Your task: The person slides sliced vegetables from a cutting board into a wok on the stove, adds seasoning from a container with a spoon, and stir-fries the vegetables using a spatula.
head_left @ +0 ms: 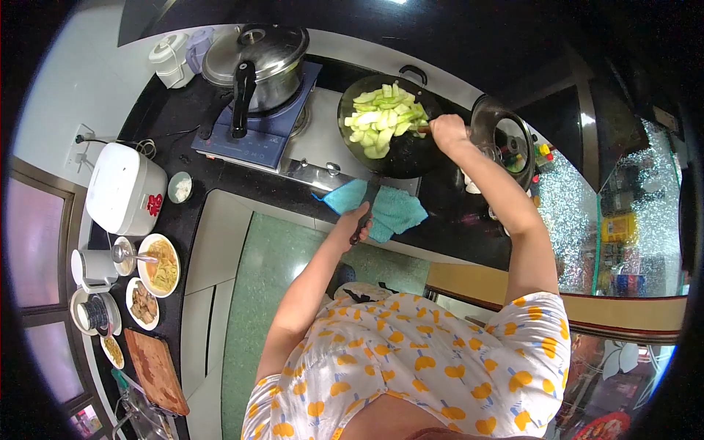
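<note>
A dark wok sits on the stove, holding a heap of pale green sliced vegetable pieces. My left hand is closed around the wok's long dark handle, at the counter's front edge. Above the wok's right side, my right hand grips a stirring tool by its brown handle; the tool's head is hidden among the vegetables. A turquoise cloth lies under and beside the wok handle, near my left hand.
A pressure cooker stands on a blue induction cooktop to the left. Filled dishes, including a noodle-like yellow one, line the left counter beside a white appliance. A cutting board lies nearer. A glass lid stands right of the wok.
</note>
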A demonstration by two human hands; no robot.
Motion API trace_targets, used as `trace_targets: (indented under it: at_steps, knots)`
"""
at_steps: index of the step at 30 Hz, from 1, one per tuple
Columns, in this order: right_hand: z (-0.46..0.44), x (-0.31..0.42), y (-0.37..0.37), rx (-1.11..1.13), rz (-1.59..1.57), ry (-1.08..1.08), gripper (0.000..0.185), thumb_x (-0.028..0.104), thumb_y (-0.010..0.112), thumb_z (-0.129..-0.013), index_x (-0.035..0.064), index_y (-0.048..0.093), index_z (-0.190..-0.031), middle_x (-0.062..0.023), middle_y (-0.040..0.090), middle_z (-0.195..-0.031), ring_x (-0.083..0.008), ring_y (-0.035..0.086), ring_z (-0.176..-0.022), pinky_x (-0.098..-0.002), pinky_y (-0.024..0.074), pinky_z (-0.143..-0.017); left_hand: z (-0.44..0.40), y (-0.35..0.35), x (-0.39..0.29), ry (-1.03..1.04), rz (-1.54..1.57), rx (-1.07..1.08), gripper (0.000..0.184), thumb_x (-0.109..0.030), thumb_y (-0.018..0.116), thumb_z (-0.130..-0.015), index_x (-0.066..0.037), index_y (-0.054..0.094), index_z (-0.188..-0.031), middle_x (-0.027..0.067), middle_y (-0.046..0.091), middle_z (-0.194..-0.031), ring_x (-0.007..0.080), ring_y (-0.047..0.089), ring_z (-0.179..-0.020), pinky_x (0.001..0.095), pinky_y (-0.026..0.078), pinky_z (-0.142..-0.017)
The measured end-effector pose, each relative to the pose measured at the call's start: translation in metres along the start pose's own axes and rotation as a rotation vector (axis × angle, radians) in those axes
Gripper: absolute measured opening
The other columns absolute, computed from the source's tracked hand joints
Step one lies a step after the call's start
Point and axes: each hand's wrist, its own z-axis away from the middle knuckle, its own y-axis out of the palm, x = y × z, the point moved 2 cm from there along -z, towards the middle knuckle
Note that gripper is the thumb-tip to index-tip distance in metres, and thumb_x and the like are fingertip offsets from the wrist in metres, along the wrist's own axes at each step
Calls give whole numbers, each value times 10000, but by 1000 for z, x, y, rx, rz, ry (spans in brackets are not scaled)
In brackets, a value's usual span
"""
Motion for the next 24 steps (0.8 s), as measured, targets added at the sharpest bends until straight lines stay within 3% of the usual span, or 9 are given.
trace_targets:
  at_steps: [4,7,11,14,16,18,19,20,24]
  knots:
    - [21,-9,-42,-101,-31,-66,174,121,534,-806,112,707,-814,-86,685,-815,-216,679,-787,-333,530,-658,1,3,1,-3,-8,-12,355,-399,585,-894,-57,507,-840,28,521,-643,87,438,-442,199,344,-379]
    - [56,-8,-60,-322,21,-92,179,113,526,-808,126,704,-811,-84,682,-792,-222,677,-781,-343,526,-636,0,1,2,-20,10,4,353,-397,580,-897,-56,508,-842,27,520,-644,85,436,-442,197,345,-380]
    - [69,-21,-68,6,-25,-292,175,200,551,-818,111,700,-809,-99,683,-788,-242,672,-782,-359,516,-641,2,2,0,-34,14,-1,349,-391,582,-897,-53,514,-844,26,518,-641,80,436,-443,196,346,-379]
    - [67,-13,-76,222,-75,-412,204,206,589,-769,172,709,-930,-112,676,-814,-269,655,-820,-380,514,-679,0,2,2,-33,1,3,332,-389,563,-908,-65,509,-863,21,508,-662,77,421,-459,200,336,-385]
    - [66,14,-81,310,-51,-380,193,204,611,-752,138,710,-903,-108,678,-818,-280,658,-804,-383,514,-671,2,3,1,-27,-3,4,329,-387,562,-909,-65,511,-862,21,509,-660,77,424,-462,201,336,-385]
    - [62,46,-62,187,-17,-407,168,170,595,-768,61,704,-835,-122,686,-816,-272,675,-770,-376,516,-619,3,3,0,-20,-1,7,329,-385,562,-910,-64,512,-860,20,509,-659,77,425,-463,201,336,-386]
    - [53,64,-36,139,-19,-357,161,152,570,-786,80,709,-824,-103,690,-815,-250,679,-758,-367,516,-609,3,3,1,-19,2,10,330,-385,561,-910,-63,513,-860,20,509,-658,76,426,-463,202,336,-387]
    - [47,80,-25,233,76,-295,187,126,559,-812,79,714,-907,-80,697,-881,-213,680,-809,-335,528,-639,3,3,0,-16,6,14,331,-385,561,-911,-62,513,-859,19,509,-657,76,426,-463,202,336,-387]
    - [15,58,-15,68,-111,-108,183,148,542,-814,78,707,-848,-103,695,-852,-230,684,-773,-333,530,-615,4,4,0,-36,8,-11,336,-386,566,-908,-60,507,-855,18,509,-659,76,425,-459,205,336,-388]
